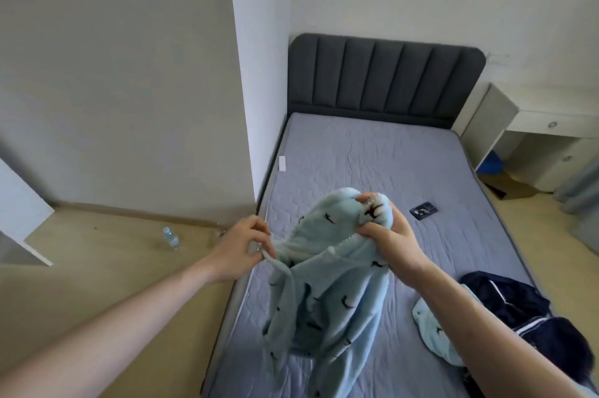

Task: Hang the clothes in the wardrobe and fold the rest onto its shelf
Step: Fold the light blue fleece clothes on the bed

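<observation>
Both hands — left, right — grip the pale blue garment, hanging lengthwise downward.

Grey mattress bears a phone; navy garment; pale-blue garment.

Fleece garment: pale blue, soft pile, printed with small dark shapes. Held up over the near half of the bed, bunched at the top and gathered at its left edge, the rest hanging in loose folds toward the mattress.

Second pale blue piece: same print, lying crumpled on the bed's right side, partly hidden.

Dark navy garment: white stripes, heaped on the bed just beside and partly over the second pale blue piece.
</observation>
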The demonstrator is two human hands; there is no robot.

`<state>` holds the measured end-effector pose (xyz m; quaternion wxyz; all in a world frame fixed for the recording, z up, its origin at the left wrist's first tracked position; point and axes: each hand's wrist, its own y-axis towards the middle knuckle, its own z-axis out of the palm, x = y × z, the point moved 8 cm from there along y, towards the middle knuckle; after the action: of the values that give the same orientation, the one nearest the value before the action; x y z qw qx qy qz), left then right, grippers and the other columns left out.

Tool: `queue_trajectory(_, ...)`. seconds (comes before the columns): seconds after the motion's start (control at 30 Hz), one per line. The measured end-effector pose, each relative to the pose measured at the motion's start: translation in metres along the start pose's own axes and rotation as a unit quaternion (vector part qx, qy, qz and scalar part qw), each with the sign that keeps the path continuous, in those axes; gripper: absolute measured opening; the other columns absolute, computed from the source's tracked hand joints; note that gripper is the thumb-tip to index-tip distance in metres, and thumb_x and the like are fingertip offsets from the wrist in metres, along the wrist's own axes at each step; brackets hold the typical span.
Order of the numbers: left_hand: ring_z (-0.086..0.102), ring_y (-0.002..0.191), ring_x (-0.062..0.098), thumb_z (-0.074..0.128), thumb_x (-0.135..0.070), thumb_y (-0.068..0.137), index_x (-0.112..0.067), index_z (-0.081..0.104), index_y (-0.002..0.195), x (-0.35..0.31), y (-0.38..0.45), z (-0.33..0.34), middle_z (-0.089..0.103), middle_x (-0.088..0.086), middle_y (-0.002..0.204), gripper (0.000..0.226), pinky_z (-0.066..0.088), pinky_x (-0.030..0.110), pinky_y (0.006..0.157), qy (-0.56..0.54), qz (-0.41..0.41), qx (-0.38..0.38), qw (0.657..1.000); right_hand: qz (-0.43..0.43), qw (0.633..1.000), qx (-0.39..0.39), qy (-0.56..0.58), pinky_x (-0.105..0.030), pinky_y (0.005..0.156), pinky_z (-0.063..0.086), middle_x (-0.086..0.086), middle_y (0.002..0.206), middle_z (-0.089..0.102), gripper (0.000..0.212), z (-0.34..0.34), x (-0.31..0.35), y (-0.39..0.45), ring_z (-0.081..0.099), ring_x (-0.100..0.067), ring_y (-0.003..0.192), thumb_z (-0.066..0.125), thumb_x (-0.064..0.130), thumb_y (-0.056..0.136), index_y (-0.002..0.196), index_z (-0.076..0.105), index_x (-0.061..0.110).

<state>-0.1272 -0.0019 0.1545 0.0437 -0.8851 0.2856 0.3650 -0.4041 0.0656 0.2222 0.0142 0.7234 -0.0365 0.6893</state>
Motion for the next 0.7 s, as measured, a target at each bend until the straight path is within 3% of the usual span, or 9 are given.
queue_trajectory(0.07, 0.056, 0.091, 0.002, 0.088, -0.032, 0.077, -0.042, 0.064, 0.079, 0.016, 0.010, 0.009, 0.051, -0.015, 0.100, 0.026, 0.048, 0.028, 0.078, -0.033, -0.040, -0.053, 0.997, -0.035, 0.999, 0.003, -0.005, -0.031, 0.079, 0.061, -0.004, 0.111, 0.074, 0.047, 0.001, 0.021, -0.003, 0.071, -0.016, 0.097, 0.063, 0.003, 0.080, 0.117, 0.069, 0.031)
queue_trajectory(0.13, 0.055, 0.089, 0.000, 0.091, -0.049, 0.068, -0.040, 0.056, 0.092, 0.033, 0.020, 0.020, 0.050, -0.014, 0.104, 0.043, 0.044, 0.021, 0.071, -0.029, -0.105, -0.053, 0.993, -0.065, 0.998, 0.007, -0.005, -0.030, 0.081, 0.060, -0.003, 0.115, 0.073, 0.052, -0.001, 0.039, -0.008, 0.071, -0.015, 0.100, 0.062, -0.002, 0.083, 0.123, 0.068, 0.030)
queue_trajectory(0.27, 0.051, 0.126, 0.021, 0.093, -0.041, 0.071, -0.014, 0.049, 0.137, 0.031, 0.038, 0.066, 0.046, 0.001, 0.136, 0.084, 0.045, 0.033, 0.104, 0.028, -0.125, 0.090, 0.988, -0.103, 0.995, 0.010, -0.005, -0.036, 0.093, 0.060, -0.001, 0.122, 0.073, 0.060, -0.008, 0.070, -0.016, 0.069, -0.019, 0.114, 0.064, 0.002, 0.080, 0.130, 0.066, 0.036)
queue_trajectory(0.33, 0.057, 0.121, 0.023, 0.087, -0.045, 0.078, -0.005, 0.060, 0.130, 0.000, 0.051, 0.086, 0.060, 0.009, 0.129, 0.072, 0.048, 0.032, 0.101, 0.018, -0.048, 0.138, 0.989, -0.105, 0.994, 0.001, 0.001, -0.038, 0.091, 0.061, -0.003, 0.119, 0.075, 0.057, -0.014, 0.079, -0.019, 0.071, -0.023, 0.113, 0.067, 0.003, 0.080, 0.126, 0.069, 0.037)
queue_trajectory(0.4, 0.065, 0.105, 0.012, 0.084, -0.039, 0.084, -0.006, 0.070, 0.113, -0.037, 0.060, 0.101, 0.070, 0.003, 0.110, 0.047, 0.051, 0.023, 0.090, -0.043, 0.000, 0.162, 0.986, -0.111, 0.993, -0.032, -0.003, -0.040, 0.085, 0.063, -0.006, 0.110, 0.077, 0.043, -0.026, 0.087, -0.019, 0.074, -0.027, 0.105, 0.070, 0.008, 0.078, 0.110, 0.076, 0.035)
queue_trajectory(0.47, 0.067, 0.108, 0.009, 0.087, -0.023, 0.083, -0.009, 0.068, 0.117, -0.059, 0.070, 0.111, 0.072, 0.000, 0.112, 0.041, 0.056, 0.026, 0.092, -0.183, -0.016, 0.159, 0.970, -0.117, 0.990, -0.078, -0.017, -0.041, 0.082, 0.064, -0.008, 0.104, 0.078, 0.028, -0.042, 0.092, -0.020, 0.075, -0.027, 0.099, 0.074, 0.016, 0.076, 0.100, 0.077, 0.031)
queue_trajectory(0.53, 0.069, 0.111, 0.013, 0.087, -0.025, 0.083, -0.017, 0.070, 0.119, -0.066, 0.078, 0.113, 0.075, -0.001, 0.115, 0.041, 0.058, 0.034, 0.095, -0.286, -0.055, 0.121, 0.949, -0.127, 0.984, -0.119, -0.032, -0.033, 0.077, 0.062, -0.004, 0.102, 0.079, 0.024, -0.062, 0.094, -0.023, 0.076, -0.022, 0.097, 0.077, 0.021, 0.077, 0.099, 0.077, 0.031)
queue_trajectory(0.6, 0.071, 0.103, 0.002, 0.084, -0.032, 0.083, -0.030, 0.074, 0.110, -0.057, 0.081, 0.110, 0.078, -0.013, 0.106, 0.029, 0.057, 0.031, 0.090, -0.299, -0.091, 0.084, 0.946, -0.134, 0.978, -0.152, -0.053, -0.023, 0.072, 0.060, 0.001, 0.100, 0.079, 0.020, -0.083, 0.091, -0.029, 0.076, -0.014, 0.094, 0.078, 0.024, 0.081, 0.098, 0.076, 0.034)
queue_trajectory(0.7, 0.067, 0.096, -0.012, 0.078, -0.037, 0.088, -0.042, 0.071, 0.103, -0.042, 0.076, 0.090, 0.074, -0.028, 0.098, 0.018, 0.055, 0.026, 0.087, -0.249, -0.092, 0.032, 0.964, -0.108, 0.969, -0.207, -0.086, -0.021, 0.069, 0.059, 0.003, 0.097, 0.079, 0.014, -0.118, 0.065, -0.043, 0.076, -0.012, 0.089, 0.080, 0.025, 0.088, 0.098, 0.075, 0.035)
